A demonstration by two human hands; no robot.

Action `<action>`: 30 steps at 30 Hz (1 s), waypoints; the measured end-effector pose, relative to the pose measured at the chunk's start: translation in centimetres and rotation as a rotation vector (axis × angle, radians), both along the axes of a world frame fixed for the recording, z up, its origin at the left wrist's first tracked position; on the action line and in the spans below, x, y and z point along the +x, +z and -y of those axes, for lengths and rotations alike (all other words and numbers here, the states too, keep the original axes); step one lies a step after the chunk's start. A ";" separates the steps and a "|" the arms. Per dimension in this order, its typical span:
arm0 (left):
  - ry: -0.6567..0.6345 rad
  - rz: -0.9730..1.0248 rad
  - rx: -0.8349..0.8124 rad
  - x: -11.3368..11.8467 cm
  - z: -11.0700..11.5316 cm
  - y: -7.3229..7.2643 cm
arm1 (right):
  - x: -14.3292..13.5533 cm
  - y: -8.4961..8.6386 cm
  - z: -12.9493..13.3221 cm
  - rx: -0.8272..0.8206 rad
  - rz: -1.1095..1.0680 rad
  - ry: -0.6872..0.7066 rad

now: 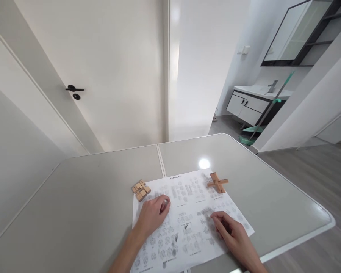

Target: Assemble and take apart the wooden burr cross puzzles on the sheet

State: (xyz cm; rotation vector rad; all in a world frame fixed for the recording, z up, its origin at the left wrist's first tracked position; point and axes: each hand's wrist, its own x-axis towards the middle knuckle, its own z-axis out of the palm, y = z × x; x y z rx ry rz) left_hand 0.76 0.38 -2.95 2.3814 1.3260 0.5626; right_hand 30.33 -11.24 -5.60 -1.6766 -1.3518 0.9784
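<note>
A white printed sheet [187, 242], covered with rows of small grey diagrams, lies on the table under both hands. My left hand [155, 212] rests on its left half, fingers loosely curled in and nothing seen in them. Just beyond that hand sits a flat wooden block puzzle [141, 190], at the sheet's upper left corner. My right hand [229, 228] lies on its side over the sheet's right part, fingers curled with no object visible in the grip. Farther off, a cross-shaped wooden interlocking puzzle [217, 182] stands apart from it at the upper right edge.
The grey table [102, 197] has a pale raised rim and a seam down its middle. A white door [116, 76] with a black handle stands behind it. To the right are a washbasin cabinet [247, 106] and a green dustpan [247, 140].
</note>
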 end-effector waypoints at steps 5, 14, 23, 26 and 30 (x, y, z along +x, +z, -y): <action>0.010 -0.008 -0.007 0.1 -0.3 0.1 | -0.2 0.2 0.0 0.010 -0.032 -0.028; -0.002 0.059 -0.011 0.1 -0.4 0.2 | -0.4 1.2 -0.5 0.024 -0.108 -0.046; 0.012 0.039 -0.022 -0.2 -0.4 0.0 | -0.2 1.0 -1.3 -0.068 -0.154 -0.029; 0.009 0.046 -0.044 -0.3 -0.4 -0.1 | 0.1 0.9 -1.6 -0.101 -0.183 -0.022; 0.008 0.049 -0.057 -0.4 -0.2 0.1 | 0.1 0.7 -1.6 -0.149 -0.225 -0.042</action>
